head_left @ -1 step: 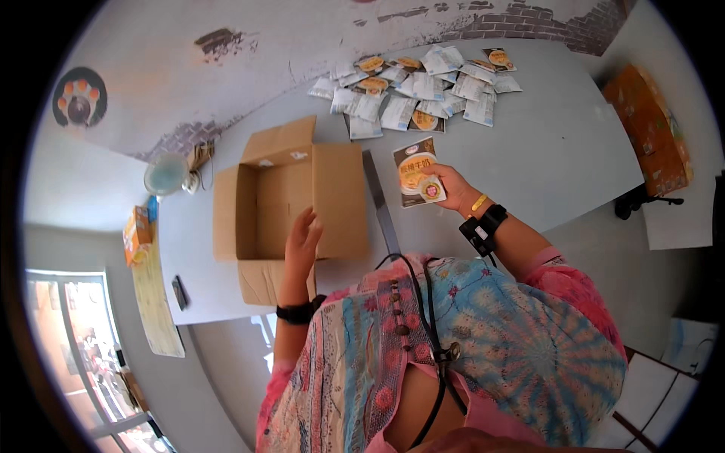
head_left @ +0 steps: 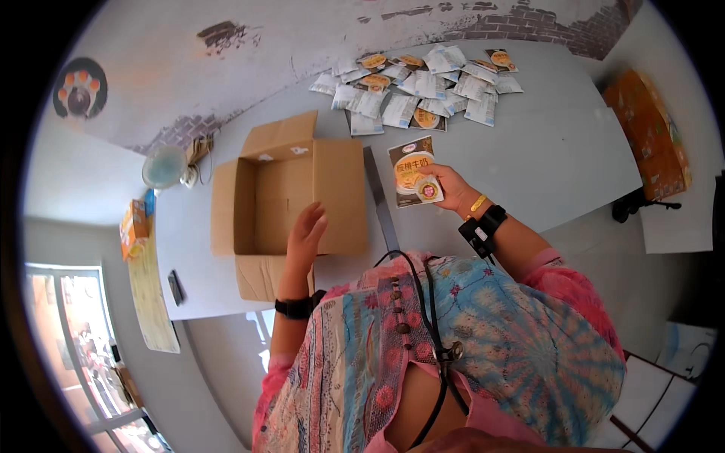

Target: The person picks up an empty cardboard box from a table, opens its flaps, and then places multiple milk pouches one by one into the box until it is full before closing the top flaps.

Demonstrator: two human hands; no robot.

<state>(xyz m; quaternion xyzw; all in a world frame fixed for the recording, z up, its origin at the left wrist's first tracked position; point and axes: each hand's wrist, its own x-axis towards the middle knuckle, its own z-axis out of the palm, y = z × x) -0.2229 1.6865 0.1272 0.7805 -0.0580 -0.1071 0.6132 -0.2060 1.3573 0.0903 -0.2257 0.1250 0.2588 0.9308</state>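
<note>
My right hand [head_left: 447,187] holds a flat brown and white pouch [head_left: 411,170] just above the grey table [head_left: 559,151], to the right of an open cardboard box [head_left: 264,196]. My left hand [head_left: 306,230] is open with its fingers spread, resting at the near right rim of the box. As far as I can see, the box is empty inside. A pile of several similar white and orange pouches [head_left: 423,87] lies spread along the far side of the table.
A dark narrow strip [head_left: 380,200] lies on the table between the box and the held pouch. An orange carton [head_left: 649,132] sits on a surface at the right. At the left are a small orange box [head_left: 134,225], a pale round object [head_left: 164,166] and a dark flat device [head_left: 175,287].
</note>
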